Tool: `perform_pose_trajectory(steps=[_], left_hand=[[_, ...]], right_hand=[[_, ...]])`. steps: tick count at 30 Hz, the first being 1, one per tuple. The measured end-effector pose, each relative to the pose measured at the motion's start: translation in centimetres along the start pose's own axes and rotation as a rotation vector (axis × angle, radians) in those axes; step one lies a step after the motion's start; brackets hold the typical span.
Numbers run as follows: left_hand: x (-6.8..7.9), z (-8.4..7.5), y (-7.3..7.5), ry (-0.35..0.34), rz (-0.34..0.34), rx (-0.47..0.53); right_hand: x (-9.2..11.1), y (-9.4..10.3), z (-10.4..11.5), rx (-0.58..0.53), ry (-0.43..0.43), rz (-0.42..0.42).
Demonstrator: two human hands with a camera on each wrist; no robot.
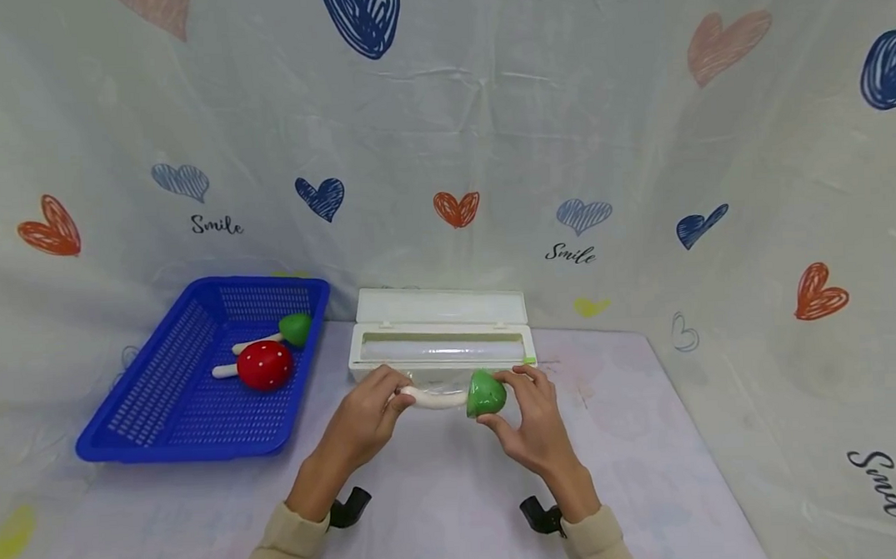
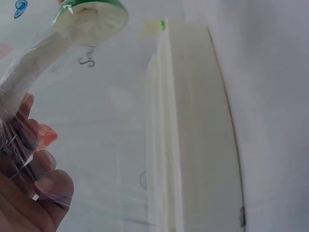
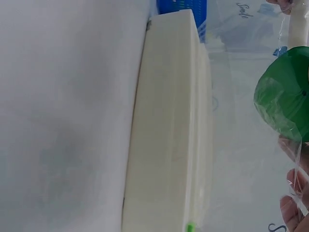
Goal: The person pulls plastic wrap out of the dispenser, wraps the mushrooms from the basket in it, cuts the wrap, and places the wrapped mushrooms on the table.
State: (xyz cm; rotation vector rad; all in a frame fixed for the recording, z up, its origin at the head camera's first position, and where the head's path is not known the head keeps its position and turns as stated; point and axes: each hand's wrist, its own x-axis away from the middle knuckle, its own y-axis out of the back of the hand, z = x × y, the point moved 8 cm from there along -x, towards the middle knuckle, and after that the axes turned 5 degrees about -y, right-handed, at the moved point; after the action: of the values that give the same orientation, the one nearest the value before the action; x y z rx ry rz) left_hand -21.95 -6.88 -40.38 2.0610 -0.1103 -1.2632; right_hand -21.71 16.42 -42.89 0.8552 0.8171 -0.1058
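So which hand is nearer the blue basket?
Left. The left hand pinches the white stem, right of the blue basket; the right hand is farther right, at the green cap.

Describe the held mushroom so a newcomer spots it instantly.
Find the open white box. In front of it, the left hand holds the stem and the right hand the green cap of a toy mushroom. Unlike the green-capped mushroom in the blue basket, it has clear film over it.

Toy mushroom (image 1: 451, 399) held roughly horizontal: white stem pinched in left hand (image 1: 367, 412), green cap in right hand (image 1: 531, 422). Clear plastic film (image 2: 10, 137) over both, crinkled at left hand.
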Motion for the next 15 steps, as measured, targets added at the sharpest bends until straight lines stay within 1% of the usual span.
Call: perform_pose_trajectory(steps=[9,13,15], left_hand=[[3.0,1.5,-1.6,0.173,0.137,0.04],[4.0,2.5,-2.6,0.285,0.196,0.057],[4.3,3.1,-3.3,0.336,0.23,0.028]], right_hand=[[1.7,-2.2,-1.0,0.005,-0.057,0.149],[2.1,-3.3,-1.7,0.02,-0.121,0.221],[2.2,-4.0,-2.1,0.023,-0.165,0.266]])
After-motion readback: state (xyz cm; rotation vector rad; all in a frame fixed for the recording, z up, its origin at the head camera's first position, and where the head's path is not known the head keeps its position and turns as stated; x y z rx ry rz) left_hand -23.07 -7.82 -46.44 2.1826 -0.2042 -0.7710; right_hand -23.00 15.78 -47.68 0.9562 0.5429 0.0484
